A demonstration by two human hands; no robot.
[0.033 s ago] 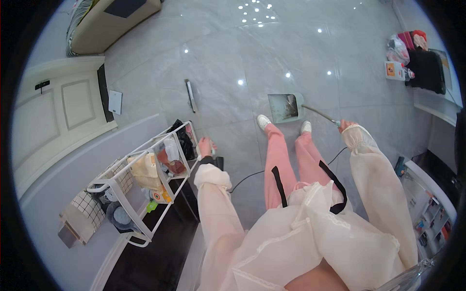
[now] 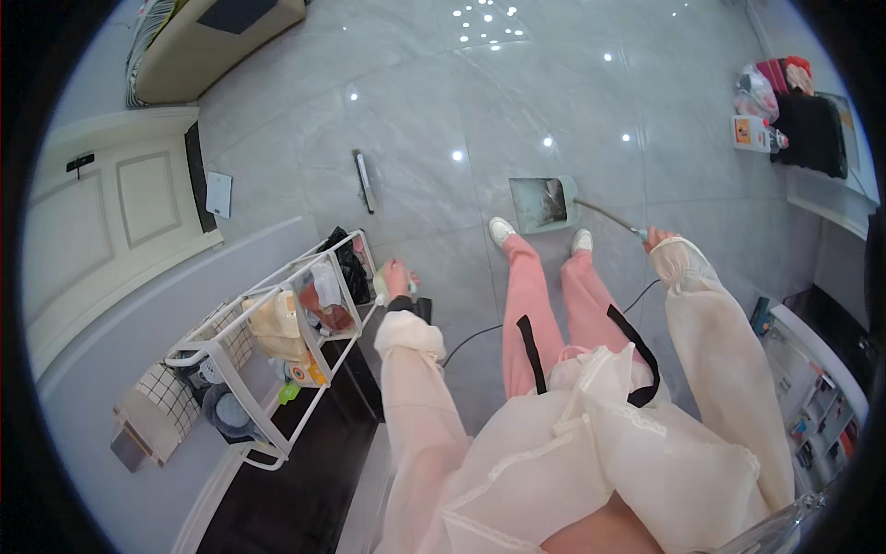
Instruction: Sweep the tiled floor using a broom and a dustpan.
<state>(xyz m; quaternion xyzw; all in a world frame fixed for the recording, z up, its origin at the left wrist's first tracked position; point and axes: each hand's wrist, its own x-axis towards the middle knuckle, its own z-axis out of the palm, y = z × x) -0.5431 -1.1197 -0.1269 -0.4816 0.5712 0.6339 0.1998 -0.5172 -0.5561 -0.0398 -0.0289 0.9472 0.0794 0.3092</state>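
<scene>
Dustpan (image 2: 526, 208), pale green, is seen on the grey tiled floor (image 2: 434, 120), just ahead of the person's white shoes (image 2: 500, 233), approx. midway betw. them. Its mouth appears to be turned L, toward the broom head (image 2: 364, 180). Some dark/greyish debris (image 2: 553, 196) is contained in it; exact kind can't be told at this res.

R hand (image 2: 659, 240): pan's long handle (image 2: 609, 218) is gripped near its end, w/ fingers wrapped round; pan is thus steadied at arm's length. L hand (image 2: 397, 275): fingers are curled round a pale item, prob. the broom's stick, but the link betw. hand & head can't be traced clearly, so that's a judgement only. L hand is placed just beside the white rack (image 2: 249, 415); broom head lies farther out, well apart from pan.

Step in hand is judged to be sweeping-up, w/ pan set down as receiver & broom out to the L. For next move, broom head would need to be drawn R across the tiles toward the pan's mouth, w/ pan held flat so nothing is pushed under its lip. Rack should be cleared by L hand, & the dark cable (image 2: 480, 336) near the pink trouser legs (image 2: 531, 314) should be avoided if a step is taken.
</scene>
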